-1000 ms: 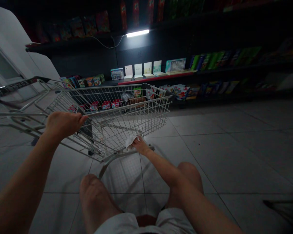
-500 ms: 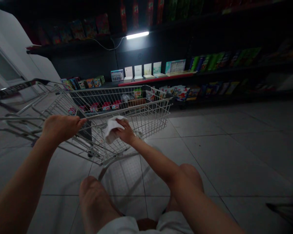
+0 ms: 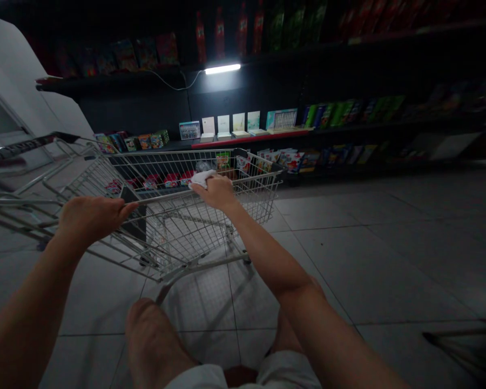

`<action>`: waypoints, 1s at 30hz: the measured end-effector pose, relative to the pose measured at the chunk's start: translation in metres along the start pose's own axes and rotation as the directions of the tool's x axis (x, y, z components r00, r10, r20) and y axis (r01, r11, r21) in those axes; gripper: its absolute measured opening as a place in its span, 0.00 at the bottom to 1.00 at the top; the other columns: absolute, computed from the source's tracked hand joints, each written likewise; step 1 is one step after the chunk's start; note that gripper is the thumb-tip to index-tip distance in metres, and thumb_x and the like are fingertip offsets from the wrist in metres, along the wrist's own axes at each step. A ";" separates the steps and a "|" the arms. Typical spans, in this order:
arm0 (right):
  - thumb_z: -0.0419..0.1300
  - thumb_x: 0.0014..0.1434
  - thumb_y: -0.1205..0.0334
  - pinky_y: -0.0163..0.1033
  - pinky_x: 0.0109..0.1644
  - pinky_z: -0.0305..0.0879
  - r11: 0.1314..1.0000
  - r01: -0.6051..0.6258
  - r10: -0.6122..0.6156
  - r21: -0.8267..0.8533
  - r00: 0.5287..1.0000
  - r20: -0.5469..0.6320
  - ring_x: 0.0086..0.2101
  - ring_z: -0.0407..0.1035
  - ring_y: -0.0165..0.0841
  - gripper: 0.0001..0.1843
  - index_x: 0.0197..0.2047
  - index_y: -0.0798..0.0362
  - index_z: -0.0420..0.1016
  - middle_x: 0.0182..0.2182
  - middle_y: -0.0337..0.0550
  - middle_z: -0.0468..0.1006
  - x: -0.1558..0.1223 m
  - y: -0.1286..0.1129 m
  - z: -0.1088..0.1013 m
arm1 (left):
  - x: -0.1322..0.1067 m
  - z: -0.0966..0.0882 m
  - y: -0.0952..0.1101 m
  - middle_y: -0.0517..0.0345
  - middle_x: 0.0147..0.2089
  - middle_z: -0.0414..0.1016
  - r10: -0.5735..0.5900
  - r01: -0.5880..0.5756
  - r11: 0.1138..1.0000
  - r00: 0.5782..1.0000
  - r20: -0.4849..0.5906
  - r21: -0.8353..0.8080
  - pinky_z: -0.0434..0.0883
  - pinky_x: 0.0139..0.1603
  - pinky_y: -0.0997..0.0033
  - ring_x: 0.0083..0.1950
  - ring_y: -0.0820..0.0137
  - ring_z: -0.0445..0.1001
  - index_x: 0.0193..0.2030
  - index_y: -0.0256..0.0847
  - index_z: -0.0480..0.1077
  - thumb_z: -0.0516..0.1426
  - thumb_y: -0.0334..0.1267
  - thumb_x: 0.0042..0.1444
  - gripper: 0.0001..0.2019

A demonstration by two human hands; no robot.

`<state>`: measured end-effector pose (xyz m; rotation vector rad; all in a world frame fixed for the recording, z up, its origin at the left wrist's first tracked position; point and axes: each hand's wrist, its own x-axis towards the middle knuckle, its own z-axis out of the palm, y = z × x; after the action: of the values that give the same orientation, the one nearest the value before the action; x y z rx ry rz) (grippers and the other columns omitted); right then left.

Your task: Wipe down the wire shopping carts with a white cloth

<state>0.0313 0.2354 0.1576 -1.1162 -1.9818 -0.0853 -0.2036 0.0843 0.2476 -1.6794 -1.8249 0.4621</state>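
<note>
A wire shopping cart (image 3: pixel 194 237) stands sideways in front of me. My left hand (image 3: pixel 91 216) is closed around the near top rail of its basket, towards the handle end. Farther along that same rail is my right hand (image 3: pixel 218 192), fingers wrapped over a white cloth (image 3: pixel 202 178) pressed at the rail. Part of the cloth bulges out above the fingers, and the rest is hidden by the hand. A dark panel (image 3: pixel 133 216) hangs on the cart just right of my left hand. The cart's handle (image 3: pixel 24 148) is at the far left.
Beyond the cart runs a dark store shelf (image 3: pixel 332 125) with books, packets and bottles. A lit tube lamp (image 3: pixel 222 69) hangs under its upper board. My bent knees (image 3: pixel 149 319) are close below the cart. A dark thin object (image 3: pixel 449 335) lies at the lower right on the tiled floor (image 3: pixel 324 259).
My right hand has moved up with the white cloth, from the basket's side wires to the top rail. My left hand keeps its hold on the rail. The view has shifted slightly.
</note>
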 end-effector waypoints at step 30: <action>0.52 0.65 0.44 0.51 0.55 0.60 0.947 0.205 -0.267 -0.247 0.931 -0.249 0.47 0.63 0.43 0.25 0.51 0.55 0.75 0.46 0.54 0.74 -0.058 0.101 0.031 | 0.071 -0.025 0.088 0.46 0.44 0.81 0.322 -0.299 0.902 0.947 0.023 -0.312 0.69 0.41 0.62 0.48 0.52 0.79 0.46 0.43 0.75 0.33 0.62 0.65 0.36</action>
<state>0.1006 0.2703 0.0646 -0.9326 -1.8702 -0.5714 -0.1208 0.1621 0.2254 -2.2115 -1.7526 0.3912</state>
